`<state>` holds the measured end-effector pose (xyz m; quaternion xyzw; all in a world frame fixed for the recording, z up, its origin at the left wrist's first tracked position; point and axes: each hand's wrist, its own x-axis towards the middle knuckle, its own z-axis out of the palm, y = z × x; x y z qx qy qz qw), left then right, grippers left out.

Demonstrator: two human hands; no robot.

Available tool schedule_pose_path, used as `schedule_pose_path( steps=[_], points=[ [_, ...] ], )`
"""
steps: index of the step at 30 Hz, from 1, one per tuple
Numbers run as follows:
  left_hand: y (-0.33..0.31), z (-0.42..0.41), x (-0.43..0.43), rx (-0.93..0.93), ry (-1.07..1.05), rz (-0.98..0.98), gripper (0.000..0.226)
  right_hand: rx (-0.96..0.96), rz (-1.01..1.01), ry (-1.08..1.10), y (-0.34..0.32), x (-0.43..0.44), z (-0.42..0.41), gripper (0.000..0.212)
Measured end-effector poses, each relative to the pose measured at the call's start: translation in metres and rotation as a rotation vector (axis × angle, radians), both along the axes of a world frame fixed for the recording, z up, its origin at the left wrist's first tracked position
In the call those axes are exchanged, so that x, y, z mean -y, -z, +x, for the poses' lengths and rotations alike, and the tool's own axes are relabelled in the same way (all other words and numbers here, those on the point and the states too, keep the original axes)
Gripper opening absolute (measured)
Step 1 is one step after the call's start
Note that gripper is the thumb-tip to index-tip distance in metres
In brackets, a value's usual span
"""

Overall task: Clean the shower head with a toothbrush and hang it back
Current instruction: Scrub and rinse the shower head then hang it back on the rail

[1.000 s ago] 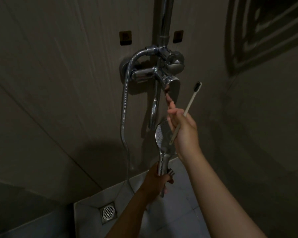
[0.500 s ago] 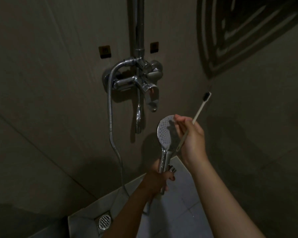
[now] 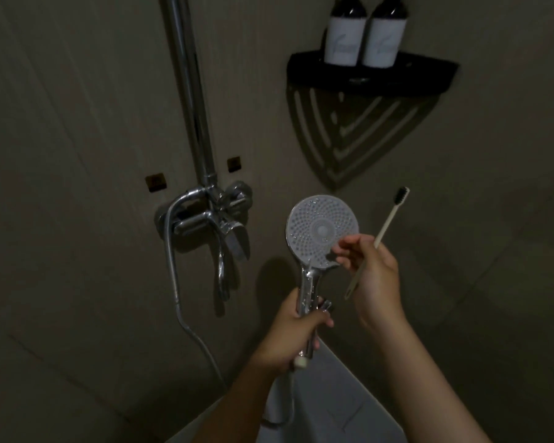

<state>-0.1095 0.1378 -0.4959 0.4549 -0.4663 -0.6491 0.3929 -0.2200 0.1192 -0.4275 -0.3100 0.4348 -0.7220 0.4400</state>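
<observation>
A round chrome shower head (image 3: pixel 320 230) with a grey nozzle face points toward me in the middle of the view. My left hand (image 3: pixel 296 330) grips its chrome handle from below. My right hand (image 3: pixel 373 276) holds a pale toothbrush (image 3: pixel 387 223) with dark bristles pointing up and to the right. That hand's fingertips touch the lower right edge of the nozzle face. The bristles are away from the shower head.
A chrome mixer tap (image 3: pixel 216 219) with a riser pipe (image 3: pixel 189 91) is fixed to the wall at left, and a metal hose (image 3: pixel 173 282) loops down from it. A black corner shelf (image 3: pixel 371 75) with two dark bottles (image 3: pixel 363 30) hangs at the upper right.
My view has tilted upward, bringing the corner shelf into sight. The shower head has turned so its nozzle face points at me, and my right hand's fingers moved onto its edge.
</observation>
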Motion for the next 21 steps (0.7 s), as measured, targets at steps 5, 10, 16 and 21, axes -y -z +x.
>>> schedule_pose_path(
  steps=[5,10,16,21],
  points=[
    [-0.055,-0.013,0.006,-0.002,0.053,-0.097,0.036,-0.054,-0.058,0.079,-0.036,-0.014,-0.023,0.028],
    [-0.112,-0.026,0.012,0.014,0.096,-0.252,0.019,-0.061,-0.089,0.153,-0.073,-0.027,-0.039,0.03],
    [-0.169,-0.043,0.005,0.02,0.186,-0.343,0.018,0.05,-0.087,0.166,-0.112,-0.054,-0.048,0.028],
    [-0.208,-0.058,-0.004,0.031,0.316,-0.402,0.024,0.272,-0.118,0.138,-0.13,-0.072,-0.047,0.022]
  ],
)
